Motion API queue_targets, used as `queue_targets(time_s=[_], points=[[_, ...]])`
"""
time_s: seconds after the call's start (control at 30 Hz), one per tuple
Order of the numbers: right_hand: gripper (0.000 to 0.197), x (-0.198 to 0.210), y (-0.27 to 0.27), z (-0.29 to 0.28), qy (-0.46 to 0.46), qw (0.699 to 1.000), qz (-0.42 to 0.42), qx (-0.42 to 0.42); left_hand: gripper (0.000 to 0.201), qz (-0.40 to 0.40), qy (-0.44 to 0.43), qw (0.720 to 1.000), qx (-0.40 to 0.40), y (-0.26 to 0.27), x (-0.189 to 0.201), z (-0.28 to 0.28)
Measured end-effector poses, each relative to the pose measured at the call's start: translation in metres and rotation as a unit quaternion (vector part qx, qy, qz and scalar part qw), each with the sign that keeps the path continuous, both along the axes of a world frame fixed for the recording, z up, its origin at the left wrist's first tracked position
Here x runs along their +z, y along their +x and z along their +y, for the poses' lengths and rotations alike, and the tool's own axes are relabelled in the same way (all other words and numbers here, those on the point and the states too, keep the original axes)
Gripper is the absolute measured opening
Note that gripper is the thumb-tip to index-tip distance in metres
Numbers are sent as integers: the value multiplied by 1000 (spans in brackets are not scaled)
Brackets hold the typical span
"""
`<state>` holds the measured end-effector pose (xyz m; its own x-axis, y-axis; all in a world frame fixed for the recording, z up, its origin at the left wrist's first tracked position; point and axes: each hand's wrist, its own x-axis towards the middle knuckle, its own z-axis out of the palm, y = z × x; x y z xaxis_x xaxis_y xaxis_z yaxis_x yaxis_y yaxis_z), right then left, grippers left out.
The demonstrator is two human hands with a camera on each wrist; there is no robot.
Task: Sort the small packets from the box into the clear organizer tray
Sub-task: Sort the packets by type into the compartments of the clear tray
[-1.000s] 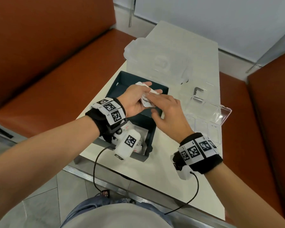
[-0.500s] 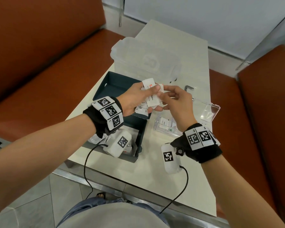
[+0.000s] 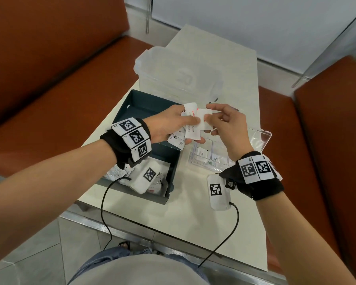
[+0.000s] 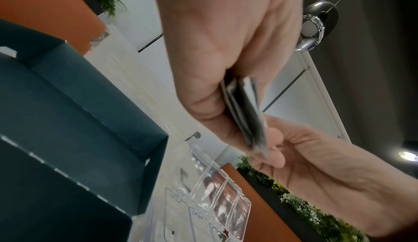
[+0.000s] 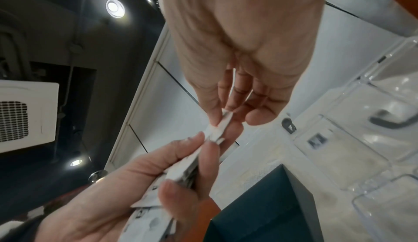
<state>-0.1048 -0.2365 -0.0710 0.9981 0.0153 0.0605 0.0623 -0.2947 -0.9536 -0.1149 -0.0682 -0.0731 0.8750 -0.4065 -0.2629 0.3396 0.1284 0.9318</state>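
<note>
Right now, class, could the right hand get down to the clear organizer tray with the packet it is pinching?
Probably yes. The right hand hovers directly above the clear organizer tray, pinching one packet off the left hand's stack, and nothing lies between.

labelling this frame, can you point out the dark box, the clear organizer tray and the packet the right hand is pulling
dark box [image 3: 144, 103]: head view, bare inner far wall.
clear organizer tray [image 3: 262, 138]: head view, raised clear lid at the far right.
packet [image 3: 202, 120]: head view, white face between both hands' fingertips.
</note>
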Motion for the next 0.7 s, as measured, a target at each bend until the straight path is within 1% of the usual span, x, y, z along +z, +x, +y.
queue_targets(time_s=[0.07, 0.2, 0.37, 0.5, 0.63, 0.7], points=[[21, 3, 3, -2, -4, 1000, -17, 5, 27, -15, 7, 1000, -13, 0, 0, 1], [13, 9, 8, -4, -1, 999, -45, 6, 34, -52, 19, 997, -50, 0, 0, 4], [13, 12, 12, 1, -59, 995, -77, 21, 34, -57, 34, 993, -97, 2, 1, 5], [6, 13, 14, 2, -70, 995, -48, 58, 36, -87, 45, 987, -131, 4, 1, 7], [15, 12, 15, 2, -64, 995, -15, 73, 39, -107, 71, 981, -142, 6, 2, 8], [13, 13, 13, 2, -60, 994, -6, 87, 39, -103, 77, 981, -142, 7, 2, 9]])
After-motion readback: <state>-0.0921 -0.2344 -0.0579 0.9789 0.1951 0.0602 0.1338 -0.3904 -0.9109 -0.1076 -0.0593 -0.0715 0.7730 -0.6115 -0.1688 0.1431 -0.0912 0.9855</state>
